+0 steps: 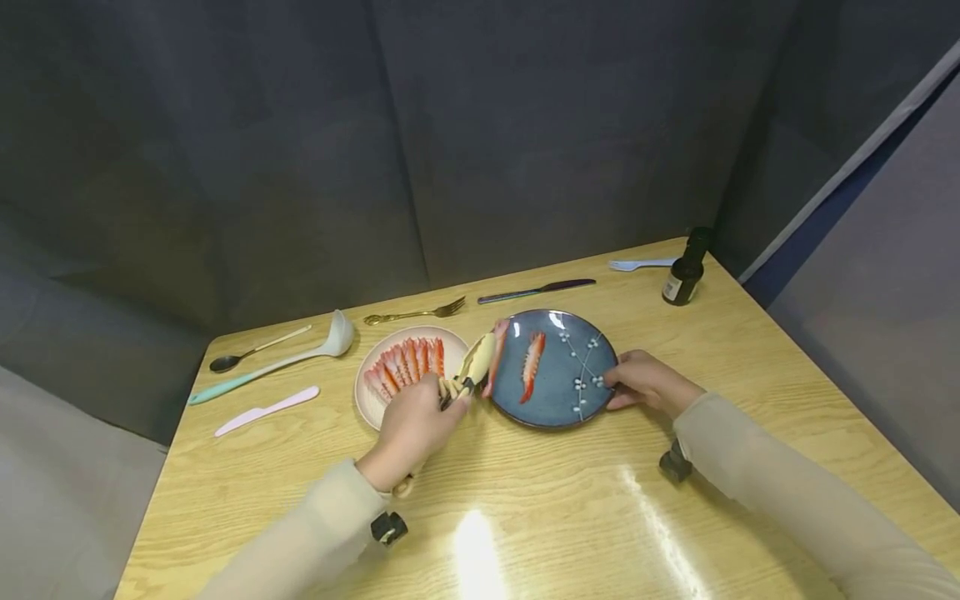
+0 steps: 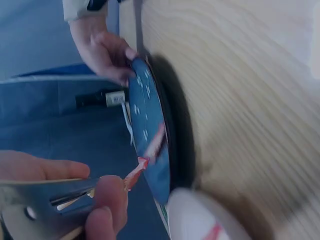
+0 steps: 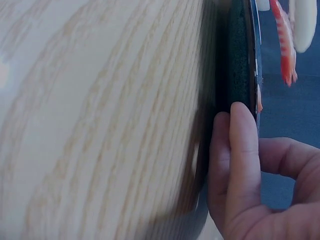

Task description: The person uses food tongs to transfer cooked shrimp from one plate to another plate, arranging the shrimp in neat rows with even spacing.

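Left hand (image 1: pixel 422 422) clamps tongs (image 1: pixel 476 363) holding a shrimp (image 1: pixel 497 357) at the left edge of the blue plate (image 1: pixel 555 390); right hand (image 1: pixel 647 380) pinches its right edge.

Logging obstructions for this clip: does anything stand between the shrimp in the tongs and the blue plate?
Nothing visible does: the held shrimp hangs at the left edge of the blue plate. A second shrimp lies farther right on it, not between them.
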The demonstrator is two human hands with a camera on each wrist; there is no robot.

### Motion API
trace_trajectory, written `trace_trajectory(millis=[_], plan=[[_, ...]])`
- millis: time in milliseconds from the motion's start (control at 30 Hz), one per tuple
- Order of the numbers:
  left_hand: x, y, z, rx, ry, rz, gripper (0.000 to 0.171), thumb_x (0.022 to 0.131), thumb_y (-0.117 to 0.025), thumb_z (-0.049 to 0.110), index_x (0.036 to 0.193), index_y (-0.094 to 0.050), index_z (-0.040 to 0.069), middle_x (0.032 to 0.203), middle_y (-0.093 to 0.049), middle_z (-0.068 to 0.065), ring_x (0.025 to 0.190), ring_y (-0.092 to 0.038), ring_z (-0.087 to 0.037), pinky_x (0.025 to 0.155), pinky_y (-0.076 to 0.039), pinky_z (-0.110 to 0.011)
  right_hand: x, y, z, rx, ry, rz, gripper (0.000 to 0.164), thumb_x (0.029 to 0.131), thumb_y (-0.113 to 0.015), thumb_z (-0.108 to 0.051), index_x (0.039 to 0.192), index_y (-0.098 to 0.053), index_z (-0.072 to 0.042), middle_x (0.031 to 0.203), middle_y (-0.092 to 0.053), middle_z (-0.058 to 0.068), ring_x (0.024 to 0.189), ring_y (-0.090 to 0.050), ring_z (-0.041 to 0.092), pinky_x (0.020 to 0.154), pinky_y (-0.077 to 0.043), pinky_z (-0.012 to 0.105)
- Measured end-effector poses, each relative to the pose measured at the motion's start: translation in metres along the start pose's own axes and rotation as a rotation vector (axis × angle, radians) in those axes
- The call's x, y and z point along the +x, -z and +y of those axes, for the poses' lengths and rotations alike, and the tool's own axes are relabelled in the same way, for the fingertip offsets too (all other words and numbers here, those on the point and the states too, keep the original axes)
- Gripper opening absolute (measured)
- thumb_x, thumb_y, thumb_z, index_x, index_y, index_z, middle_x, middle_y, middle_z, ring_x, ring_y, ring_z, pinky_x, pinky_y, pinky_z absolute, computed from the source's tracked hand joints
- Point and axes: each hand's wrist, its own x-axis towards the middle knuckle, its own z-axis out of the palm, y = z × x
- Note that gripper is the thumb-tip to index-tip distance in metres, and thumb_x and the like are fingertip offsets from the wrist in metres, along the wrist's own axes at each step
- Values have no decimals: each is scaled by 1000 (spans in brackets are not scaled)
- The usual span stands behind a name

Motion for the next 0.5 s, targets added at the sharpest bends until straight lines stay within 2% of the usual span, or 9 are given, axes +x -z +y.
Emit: trace_trajectory(millis=[267,400,500], plan=[[11,-35,36,-54,-70,-64,35,78,-56,46,76,-45,13,59,-45,-1,50,-43,-16,42,-33,-29,-2,0,0,8,-2,2,51,76,-46,7,120,-23,17,84,-48,16,66,-58,20,66,-49,35],[14,-49,43,-53,-75,-103,36,79,-55,46,80,-46,11,59,-44,-2,50,-43,-16,42,-33,-29,-4,-1,-2,4,8,-7,50,76,-45,7,120,-24,18,83,-49,15,66,-58,20,66,-49,35],[16,-53,42,-45,-72,-107,36,80,-55,44,80,-46,10,58,-44,-2,50,-43,-16,41,-33,-29,-5,-1,-3,7,15,-13,48,76,-45,7,118,-25,18,82,-49,15,65,-58,20,65,-49,36]])
